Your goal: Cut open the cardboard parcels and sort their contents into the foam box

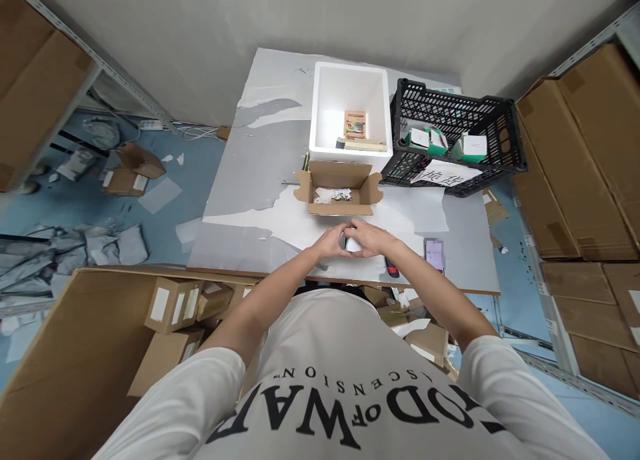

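Torn paper [420,210] patches your table [250,170]. Your left hand [330,242] and right hand [370,238] grip a small box [353,245]; slack pressure could drop it.

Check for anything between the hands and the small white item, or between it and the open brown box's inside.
Nothing visible separates the left hand or right hand from the small white item: both hold it. Fingers and the near wall of the open brown box stand before the box's inside.
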`<state>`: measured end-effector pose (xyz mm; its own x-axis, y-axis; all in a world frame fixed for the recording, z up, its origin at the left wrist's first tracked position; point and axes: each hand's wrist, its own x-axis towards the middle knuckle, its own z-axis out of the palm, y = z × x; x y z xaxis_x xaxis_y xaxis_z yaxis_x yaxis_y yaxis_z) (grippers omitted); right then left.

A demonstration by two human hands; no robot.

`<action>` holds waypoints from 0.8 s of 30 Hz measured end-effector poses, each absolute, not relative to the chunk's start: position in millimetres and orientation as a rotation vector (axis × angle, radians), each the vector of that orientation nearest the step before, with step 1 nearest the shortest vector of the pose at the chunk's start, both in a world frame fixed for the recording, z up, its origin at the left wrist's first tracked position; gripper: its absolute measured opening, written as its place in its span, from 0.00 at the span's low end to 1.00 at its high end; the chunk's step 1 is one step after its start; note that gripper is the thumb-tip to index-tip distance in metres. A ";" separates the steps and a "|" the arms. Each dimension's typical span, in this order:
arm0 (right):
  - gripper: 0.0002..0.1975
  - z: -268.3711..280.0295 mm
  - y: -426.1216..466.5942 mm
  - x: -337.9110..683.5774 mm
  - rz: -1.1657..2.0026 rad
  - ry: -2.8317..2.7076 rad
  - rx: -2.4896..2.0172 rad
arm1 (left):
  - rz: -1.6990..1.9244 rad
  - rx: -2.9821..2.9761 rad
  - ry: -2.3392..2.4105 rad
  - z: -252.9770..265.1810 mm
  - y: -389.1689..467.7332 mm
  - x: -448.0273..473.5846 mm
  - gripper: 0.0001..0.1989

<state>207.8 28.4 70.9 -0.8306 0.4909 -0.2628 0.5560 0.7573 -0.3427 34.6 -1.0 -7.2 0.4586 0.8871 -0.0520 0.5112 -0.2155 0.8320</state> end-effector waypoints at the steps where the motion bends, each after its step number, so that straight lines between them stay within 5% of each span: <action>1: 0.24 72.8 27.8 208.3 -0.622 2.816 0.852 | 0.575 1.870 1.175 -7.5 -0.9 33.9 0.43; 9: 0.28 77.9 -1.3 250.3 -0.699 3.042 1.216 | 0.618 1.868 1.166 -5.3 -3.5 20.3 0.43; 18: 0.24 -11.4 -49.8 277.2 -0.779 2.899 1.908 | 0.611 1.873 1.174 -6.4 -7.0 26.8 0.44; 24: 0.19 14.3 -41.6 258.4 -0.401 2.861 2.060 | 0.601 1.967 1.165 -12.3 -9.7 29.1 0.49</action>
<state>258.4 -41.6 14.3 -0.2720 0.9428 0.1929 0.8533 0.3290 -0.4046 29.1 -9.7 -12.3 0.4736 0.8806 0.0168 0.5237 -0.2969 0.7985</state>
